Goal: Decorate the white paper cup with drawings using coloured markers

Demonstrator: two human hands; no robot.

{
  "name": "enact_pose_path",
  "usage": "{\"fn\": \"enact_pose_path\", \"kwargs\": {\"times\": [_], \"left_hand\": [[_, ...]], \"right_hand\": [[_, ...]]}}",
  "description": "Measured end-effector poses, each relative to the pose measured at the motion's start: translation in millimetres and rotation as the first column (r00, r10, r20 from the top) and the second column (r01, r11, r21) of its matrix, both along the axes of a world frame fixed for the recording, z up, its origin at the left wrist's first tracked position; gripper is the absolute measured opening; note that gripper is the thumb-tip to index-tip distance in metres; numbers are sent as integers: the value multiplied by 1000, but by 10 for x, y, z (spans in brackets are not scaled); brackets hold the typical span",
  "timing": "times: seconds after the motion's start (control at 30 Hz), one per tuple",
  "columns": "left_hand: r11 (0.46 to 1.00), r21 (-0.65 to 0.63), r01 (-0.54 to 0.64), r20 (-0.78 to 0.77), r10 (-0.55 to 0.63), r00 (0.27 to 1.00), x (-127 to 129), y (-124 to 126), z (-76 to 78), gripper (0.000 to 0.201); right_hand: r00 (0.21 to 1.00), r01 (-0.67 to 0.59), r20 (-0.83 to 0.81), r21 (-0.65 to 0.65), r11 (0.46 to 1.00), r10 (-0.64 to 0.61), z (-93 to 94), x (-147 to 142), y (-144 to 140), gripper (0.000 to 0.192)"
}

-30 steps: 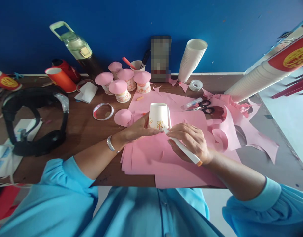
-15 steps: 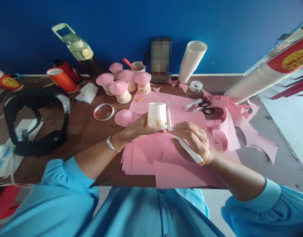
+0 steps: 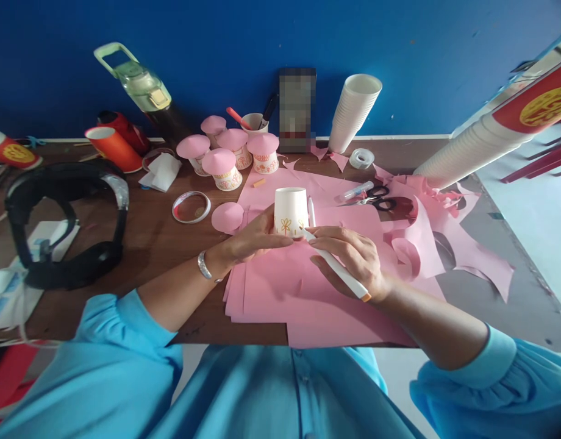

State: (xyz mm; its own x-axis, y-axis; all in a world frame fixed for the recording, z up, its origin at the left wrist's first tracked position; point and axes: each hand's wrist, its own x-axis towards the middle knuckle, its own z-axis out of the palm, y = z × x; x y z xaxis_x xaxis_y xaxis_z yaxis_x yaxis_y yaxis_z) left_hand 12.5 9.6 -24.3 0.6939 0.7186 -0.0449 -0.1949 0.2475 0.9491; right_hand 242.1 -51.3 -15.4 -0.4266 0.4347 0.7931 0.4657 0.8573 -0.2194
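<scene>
We see the left hand (image 3: pixel 255 238) wrapped round the lower part of an upturned white paper cup (image 3: pixel 290 211), fingers curled on its left side and thumb along the bottom edge, holding it steady. The cup sits mouth-down on the pink paper sheets (image 3: pixel 308 292) near the middle of the brown table (image 3: pixel 152 244), with small orange flower drawings on its side. The right hand (image 3: pixel 353 259) grips a white marker (image 3: pixel 338 271) with an orange end, fingers closed tight round the barrel, tip touching the cup's lower right edge. A marker cap (image 3: pixel 312 211) lies just beside the cup on its right.

Behind the cup we see finished cups with pink domed tops (image 3: pixel 225 155), a loose pink paper circle (image 3: pixel 228 216) to the left, and a clear tape ring (image 3: pixel 191 206) further left. Scissors (image 3: pixel 381 198) and a glue tube (image 3: pixel 353 192) lie to the right, among pink paper scraps (image 3: pixel 427 231). A tape roll (image 3: pixel 361 158) sits near a stack of white cups (image 3: pixel 353 110) leaning by the blue wall (image 3: pixel 262 36). A second, longer cup stack (image 3: pixel 468 149) lies at far right. A black headset (image 3: pixel 65 219) is at left, orange cups (image 3: pixel 113 146) and a water bottle (image 3: pixel 143 85) behind it.
</scene>
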Motion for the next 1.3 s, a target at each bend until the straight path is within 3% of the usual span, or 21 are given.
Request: {"fn": "enact_pose_path", "kwargs": {"times": [0.13,0.33,0.73,0.97,1.3], "left_hand": [[1000,-27,-6,-31,5,1000,-21,0,-40,71],[1000,14,3,-42,-3,999,-5,-11,21,52],[999,35,0,-50,2,999,13,-21,93,45],[1000,25,6,-26,-6,1000,19,-13,50,60],[999,41,6,-47,-4,999,-4,-15,16,54]], "right_hand": [[1000,-20,1,-13,1000,20,8,-7,-7,28],[1000,-6,-15,12,1000,6,22,-8,-10,27],[1000,9,-14,33,999,-9,38,-22,-2,22],[1000,18,-10,29,999,-18,17,-5,5,23],[1000,-5,-3,25,1000,6,34,-16,-1,27]]}}
